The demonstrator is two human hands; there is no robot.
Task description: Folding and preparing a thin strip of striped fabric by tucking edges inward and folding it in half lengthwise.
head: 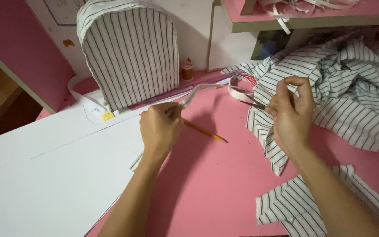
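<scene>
One pencil [205, 132], two hands.

We see a pink surface [207, 184], white paper [44, 175] at lower left, a yellow-orange pencil [205, 131] at centre, white cloth with dark stripes [352, 96] at right, and a matching striped cover [130, 52] at upper left.

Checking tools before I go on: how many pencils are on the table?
1. The pencil lies on the pink table, just right of the left hand, tip toward the right hand. Others may be hidden under the striped cloth.
</scene>
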